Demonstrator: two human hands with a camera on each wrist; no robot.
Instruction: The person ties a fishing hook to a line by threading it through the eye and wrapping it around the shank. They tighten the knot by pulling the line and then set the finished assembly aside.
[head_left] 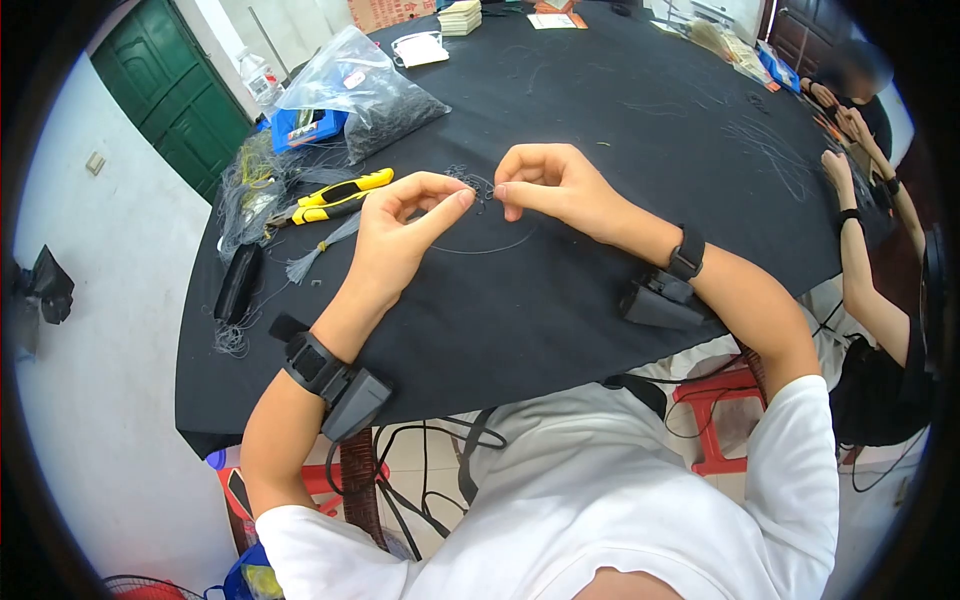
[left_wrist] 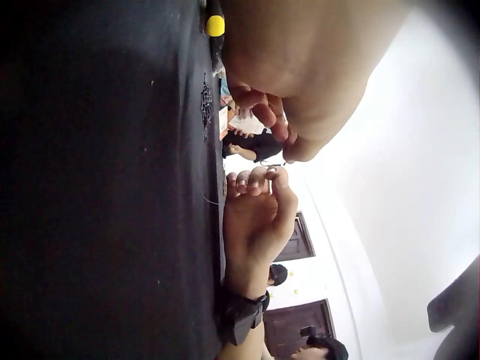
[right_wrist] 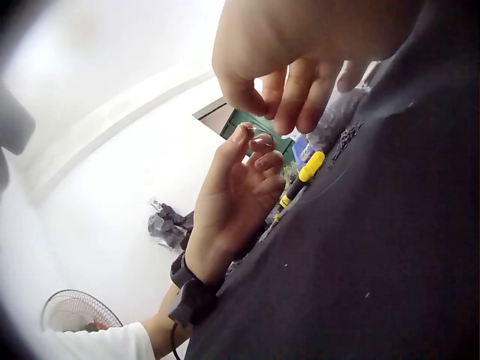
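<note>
Both hands are raised over the black tablecloth, fingertips facing each other a short way apart. My left hand (head_left: pixel 400 225) pinches with thumb and forefinger. Opposite it, my right hand (head_left: pixel 565 190) also pinches, its other fingers curled in. A short, thin dark strand (left_wrist: pixel 277 163) shows between the two sets of fingertips in the left wrist view; its exact kind I cannot tell. Behind the fingertips lies a small pile of dark pieces (right_wrist: pixel 345 144). One thin grey line (head_left: pixel 490 250) curves across the cloth below the hands.
Yellow-and-black pliers (head_left: pixel 340 195) lie left of my left hand, near a tied bundle of grey strands (head_left: pixel 322 250) and a black case (head_left: pixel 238 283). Farther back stands a clear bag of dark pieces (head_left: pixel 385 110) beside a blue box (head_left: pixel 308 128). Another person (head_left: pixel 860 110) works at the right.
</note>
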